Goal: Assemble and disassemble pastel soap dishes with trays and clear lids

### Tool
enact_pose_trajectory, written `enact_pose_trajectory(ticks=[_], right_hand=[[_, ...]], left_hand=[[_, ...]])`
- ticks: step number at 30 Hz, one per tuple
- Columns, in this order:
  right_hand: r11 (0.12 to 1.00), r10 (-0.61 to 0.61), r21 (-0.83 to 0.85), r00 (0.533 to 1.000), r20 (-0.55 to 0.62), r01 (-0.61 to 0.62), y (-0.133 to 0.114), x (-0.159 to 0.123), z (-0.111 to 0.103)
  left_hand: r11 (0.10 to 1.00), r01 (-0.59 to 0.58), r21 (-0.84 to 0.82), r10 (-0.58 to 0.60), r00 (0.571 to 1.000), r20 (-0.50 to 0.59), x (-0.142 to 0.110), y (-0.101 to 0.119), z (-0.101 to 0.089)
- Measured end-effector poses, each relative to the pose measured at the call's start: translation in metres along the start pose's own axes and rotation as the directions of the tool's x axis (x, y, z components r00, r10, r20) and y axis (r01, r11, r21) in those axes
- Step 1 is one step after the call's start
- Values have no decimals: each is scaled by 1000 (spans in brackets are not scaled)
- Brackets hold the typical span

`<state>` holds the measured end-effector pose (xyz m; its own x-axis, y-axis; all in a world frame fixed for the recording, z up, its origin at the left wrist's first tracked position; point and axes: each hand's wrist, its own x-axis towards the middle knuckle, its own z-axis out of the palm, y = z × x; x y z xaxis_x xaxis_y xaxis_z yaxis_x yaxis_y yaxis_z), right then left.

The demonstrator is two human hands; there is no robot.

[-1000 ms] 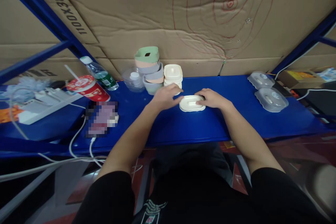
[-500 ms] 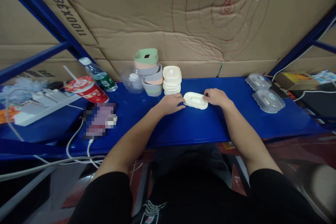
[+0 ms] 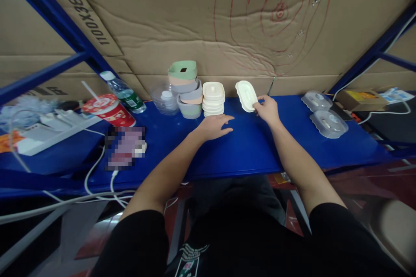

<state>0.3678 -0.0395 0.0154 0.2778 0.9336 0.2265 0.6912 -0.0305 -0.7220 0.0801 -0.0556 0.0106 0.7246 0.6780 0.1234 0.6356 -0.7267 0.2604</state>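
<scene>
Between the fingers of my right hand is a cream-coloured lid, gripped at its lower right corner and tilted up above the blue table. My left hand holds nothing; its thumb and fingers are apart. It hovers just in front of a stack of cream lids. Left of that stack stand several soft-coloured tubs, piled up with a green tub on top.
Clear plastic lids lie on the right side. To the left are a bottle, a red cup, a blurred-out item with a white cable, and a power strip. A cardboard wall closes off the back.
The cream lid has left the table; my right hand has raised and tilted it. My left hand has come off the lid and its fingers have spread.
</scene>
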Motion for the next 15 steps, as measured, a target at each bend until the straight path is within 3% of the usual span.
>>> enact_pose_trajectory(ticks=[4, 11, 15], right_hand=[[999, -42, -33, 997, -60, 40, -39, 15, 12], [991, -72, -111, 996, 61, 79, -115, 39, 46], [971, -185, -135, 978, 98, 197, -134, 36, 64]], left_hand=[[1000, 6, -6, -6, 1000, -2, -1, -5, 0], [1000, 13, 0, -13, 999, -35, -3, -12, -1], [1000, 2, 3, -2, 998, -55, -2, -12, 0]])
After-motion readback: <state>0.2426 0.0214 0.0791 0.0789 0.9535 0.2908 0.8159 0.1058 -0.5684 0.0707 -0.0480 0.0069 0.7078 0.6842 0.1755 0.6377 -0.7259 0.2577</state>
